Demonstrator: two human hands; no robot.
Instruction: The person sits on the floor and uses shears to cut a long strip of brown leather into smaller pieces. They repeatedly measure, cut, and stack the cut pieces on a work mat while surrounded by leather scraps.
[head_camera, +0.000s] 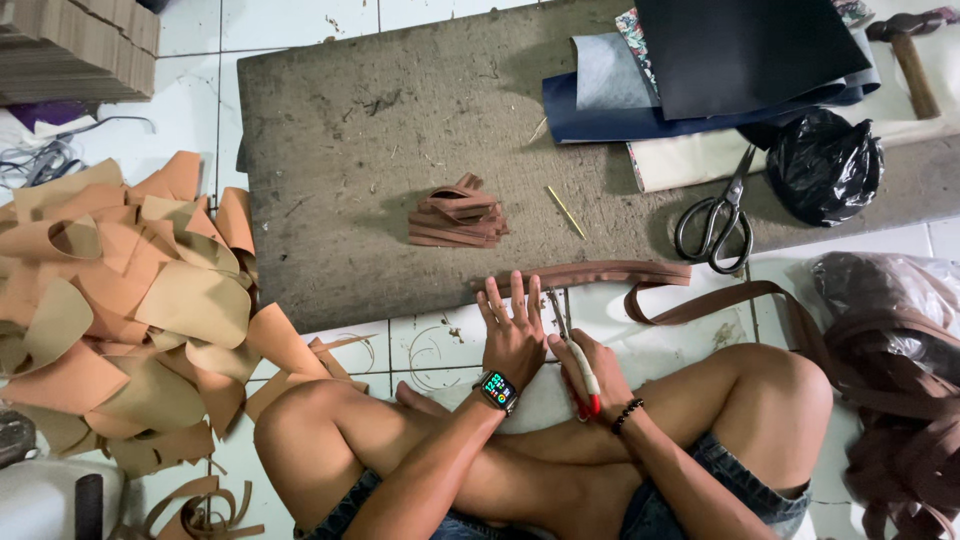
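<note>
My left hand, with a smartwatch on its wrist, lies flat with the fingers spread, pressing the end of a long brown strip at the near edge of a grey work board. My right hand, wearing a dark bead bracelet, grips small red-handled snips whose blades point up at the strip just right of the left fingers. A small stack of cut brown strip pieces rests on the board beyond the hands.
Large black scissors, a black plastic bag, a hammer and folded sheets lie at the back right. A heap of tan cut pieces fills the left. Brown strapping piles up at the right. My crossed legs sit below.
</note>
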